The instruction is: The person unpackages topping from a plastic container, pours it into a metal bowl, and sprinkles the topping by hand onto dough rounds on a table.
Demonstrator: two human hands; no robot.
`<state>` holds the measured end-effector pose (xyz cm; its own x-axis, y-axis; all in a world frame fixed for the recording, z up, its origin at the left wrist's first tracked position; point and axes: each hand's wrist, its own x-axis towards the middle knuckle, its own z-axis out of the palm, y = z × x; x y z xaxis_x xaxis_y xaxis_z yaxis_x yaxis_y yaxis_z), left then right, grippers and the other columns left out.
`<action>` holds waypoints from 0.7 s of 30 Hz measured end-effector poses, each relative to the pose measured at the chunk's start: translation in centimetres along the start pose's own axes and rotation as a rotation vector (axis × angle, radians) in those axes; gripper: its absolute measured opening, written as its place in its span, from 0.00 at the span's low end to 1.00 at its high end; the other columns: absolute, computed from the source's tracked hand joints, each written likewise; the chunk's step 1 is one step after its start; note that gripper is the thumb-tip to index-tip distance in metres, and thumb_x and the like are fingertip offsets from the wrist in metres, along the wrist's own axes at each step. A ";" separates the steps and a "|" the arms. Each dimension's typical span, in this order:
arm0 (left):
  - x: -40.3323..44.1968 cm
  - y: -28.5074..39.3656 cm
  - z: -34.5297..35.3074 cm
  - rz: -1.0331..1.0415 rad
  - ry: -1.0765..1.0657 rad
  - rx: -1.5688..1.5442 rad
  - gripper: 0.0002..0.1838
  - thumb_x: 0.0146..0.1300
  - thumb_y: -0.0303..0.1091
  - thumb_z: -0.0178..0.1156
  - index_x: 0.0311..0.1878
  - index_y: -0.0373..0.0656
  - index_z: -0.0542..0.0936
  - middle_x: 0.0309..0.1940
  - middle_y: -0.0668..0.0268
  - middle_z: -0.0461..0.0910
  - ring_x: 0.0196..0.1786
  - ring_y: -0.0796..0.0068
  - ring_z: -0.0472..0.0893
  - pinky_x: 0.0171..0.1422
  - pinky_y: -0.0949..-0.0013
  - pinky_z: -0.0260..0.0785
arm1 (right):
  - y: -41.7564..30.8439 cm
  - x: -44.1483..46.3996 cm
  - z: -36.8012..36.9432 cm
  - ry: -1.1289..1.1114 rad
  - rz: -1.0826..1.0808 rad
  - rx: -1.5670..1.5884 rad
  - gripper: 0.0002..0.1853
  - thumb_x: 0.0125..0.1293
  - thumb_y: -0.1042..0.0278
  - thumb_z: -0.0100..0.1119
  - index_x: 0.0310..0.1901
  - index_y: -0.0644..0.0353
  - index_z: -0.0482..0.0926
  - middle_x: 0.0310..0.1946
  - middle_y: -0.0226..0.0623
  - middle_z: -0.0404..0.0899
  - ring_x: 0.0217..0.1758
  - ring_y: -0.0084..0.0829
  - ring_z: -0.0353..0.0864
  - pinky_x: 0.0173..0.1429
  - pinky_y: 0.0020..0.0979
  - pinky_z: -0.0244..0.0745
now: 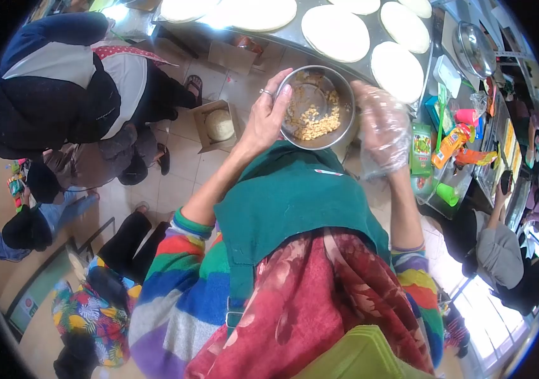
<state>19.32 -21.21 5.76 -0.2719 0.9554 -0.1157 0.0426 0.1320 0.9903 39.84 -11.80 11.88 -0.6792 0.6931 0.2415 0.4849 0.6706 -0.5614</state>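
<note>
A round metal bowl (pixel 349 117) is held tilted in front of my chest, with pale golden crumbs or chopped nuts (pixel 313 124) lying in its bottom. My left hand (pixel 269 114) is closed on the bowl's left rim, thumb on top, with a ring on one finger. Close against the bowl's right side is my right hand (pixel 383 129), in a clear plastic glove. Motion smears its fingers, so I cannot tell whether they grip the rim. Beyond the bowl, several flat pale rounds (pixel 336 33) lie on a dark tray (pixel 365 66).
At right, a cluttered table carries a green jug (pixel 420 151), orange packets (pixel 451 145), a green cup (pixel 447 194) and a metal lid (pixel 473 49). An open cardboard box (pixel 216 126) sits on the tiled floor. Other people stand left (pixel 61 82) and right (pixel 503 252).
</note>
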 end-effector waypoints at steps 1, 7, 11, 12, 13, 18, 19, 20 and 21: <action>0.0 -0.3 0.0 0.016 -0.027 0.050 0.23 0.68 0.46 0.43 0.63 0.49 0.65 0.48 0.53 0.75 0.49 0.65 0.75 0.55 0.66 0.66 | -0.8 0.4 0.0 -0.087 -0.107 -0.062 0.21 0.56 0.75 0.49 0.54 0.60 0.72 0.48 0.45 0.76 0.50 0.42 0.76 0.55 0.38 0.71; -0.3 1.9 1.1 -0.084 -0.155 0.149 0.23 0.68 0.45 0.42 0.62 0.45 0.66 0.48 0.47 0.75 0.53 0.55 0.75 0.57 0.61 0.64 | -0.8 1.0 4.6 -0.224 -0.304 -0.230 0.14 0.51 0.73 0.56 0.41 0.68 0.72 0.38 0.47 0.74 0.40 0.44 0.76 0.45 0.38 0.74; -0.4 1.3 1.2 -0.033 -0.071 0.212 0.23 0.68 0.45 0.42 0.62 0.44 0.65 0.49 0.45 0.74 0.54 0.50 0.74 0.58 0.59 0.63 | 0.5 -0.6 4.8 -0.232 -0.237 -0.223 0.11 0.54 0.69 0.57 0.35 0.67 0.72 0.31 0.48 0.74 0.35 0.45 0.76 0.39 0.39 0.74; -0.4 0.8 1.7 -0.017 -0.053 0.230 0.23 0.68 0.45 0.42 0.62 0.43 0.65 0.49 0.45 0.74 0.54 0.50 0.74 0.59 0.59 0.63 | 0.8 -1.1 4.8 -0.239 -0.241 -0.190 0.11 0.55 0.68 0.58 0.35 0.67 0.72 0.29 0.48 0.74 0.35 0.46 0.76 0.38 0.39 0.73; -0.2 0.1 2.1 0.000 -0.036 0.248 0.23 0.68 0.44 0.42 0.62 0.43 0.64 0.49 0.45 0.74 0.54 0.49 0.73 0.59 0.59 0.63 | 0.2 -0.8 4.3 -0.501 -0.081 -0.159 0.13 0.57 0.64 0.57 0.35 0.66 0.72 0.27 0.51 0.74 0.36 0.47 0.77 0.38 0.41 0.72; 0.6 -1.6 2.8 -0.038 -0.061 0.268 0.23 0.68 0.44 0.41 0.62 0.43 0.64 0.48 0.43 0.74 0.53 0.48 0.73 0.59 0.58 0.61 | 1.1 -2.4 7.3 -0.543 0.095 0.109 0.16 0.57 0.61 0.58 0.38 0.66 0.73 0.33 0.54 0.76 0.38 0.53 0.75 0.41 0.45 0.71; 0.8 -1.7 2.9 -0.060 -0.074 0.259 0.23 0.68 0.44 0.41 0.62 0.43 0.64 0.47 0.43 0.74 0.53 0.47 0.73 0.59 0.58 0.61 | 1.3 -2.7 7.8 -0.508 0.108 0.183 0.15 0.57 0.61 0.57 0.38 0.67 0.73 0.33 0.55 0.76 0.39 0.54 0.75 0.42 0.45 0.71; 1.0 -1.9 3.0 -0.082 -0.088 0.250 0.23 0.68 0.45 0.41 0.62 0.43 0.65 0.47 0.43 0.75 0.53 0.47 0.73 0.59 0.58 0.61 | 1.3 -2.8 7.9 -0.495 0.129 0.214 0.15 0.57 0.62 0.57 0.38 0.67 0.73 0.34 0.55 0.76 0.38 0.53 0.76 0.42 0.44 0.71; 1.2 -1.9 3.2 -0.103 -0.104 0.241 0.23 0.69 0.45 0.40 0.62 0.43 0.65 0.47 0.43 0.75 0.53 0.47 0.73 0.59 0.58 0.61 | 1.2 -3.0 8.0 -0.480 0.150 0.245 0.15 0.57 0.62 0.57 0.39 0.67 0.73 0.35 0.55 0.76 0.38 0.52 0.76 0.43 0.44 0.71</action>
<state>22.00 -19.51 3.47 -0.1870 0.9539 -0.2348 0.2508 0.2774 0.9274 38.07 -15.20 4.16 -0.8150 0.5396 -0.2109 0.4923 0.4529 -0.7433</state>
